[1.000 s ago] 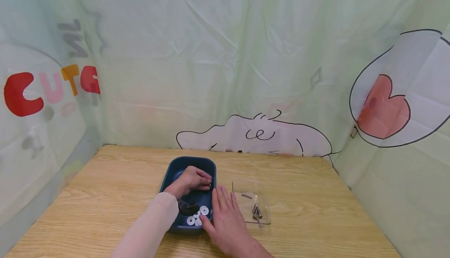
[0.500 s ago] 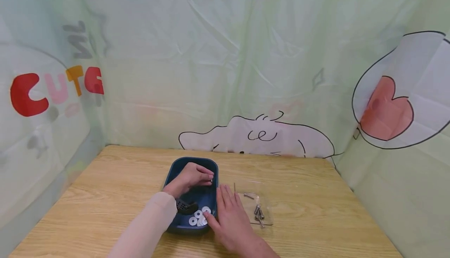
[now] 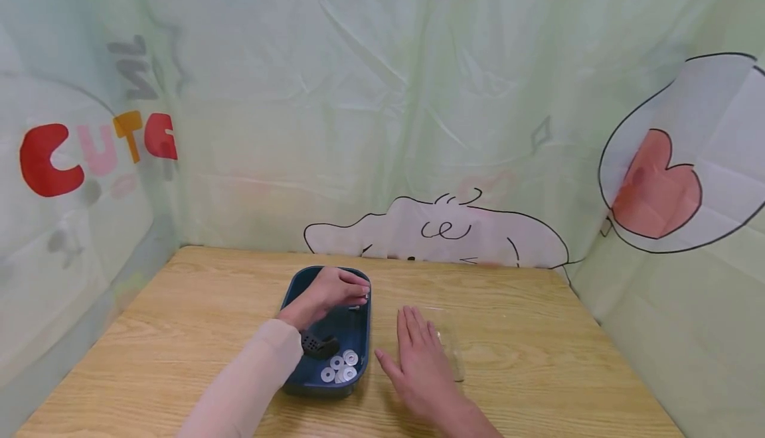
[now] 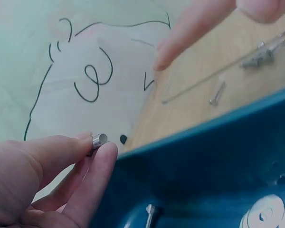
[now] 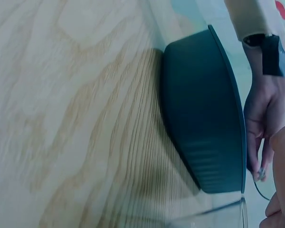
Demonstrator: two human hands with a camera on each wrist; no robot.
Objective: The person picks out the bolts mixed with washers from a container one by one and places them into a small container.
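My left hand [image 3: 329,290] pinches a small metal bolt [image 4: 99,140] between thumb and fingers, over the far right corner of a dark blue bin [image 3: 317,390]. The bolt's round end points up in the left wrist view. Another bolt [image 4: 151,211] lies inside the bin below the hand. Several white washers [image 3: 339,373] lie at the bin's near end. My right hand [image 3: 425,366], fingers straight, is over a shallow clear tray [image 3: 457,362] to the right of the bin. In the left wrist view that tray holds a cluster of bolts [image 4: 261,58] and a single bolt [image 4: 217,93].
A black perforated strap [image 3: 319,345] hangs at the left wrist, over the bin. The wooden table [image 3: 526,345] reaches back to a pale printed curtain [image 3: 269,126], which also surrounds both sides.
My left hand has risen toward the bin's far right rim with a bolt pinched, leaving another visible below. My right hand has moved right, off the bin's side and over the clear tray.
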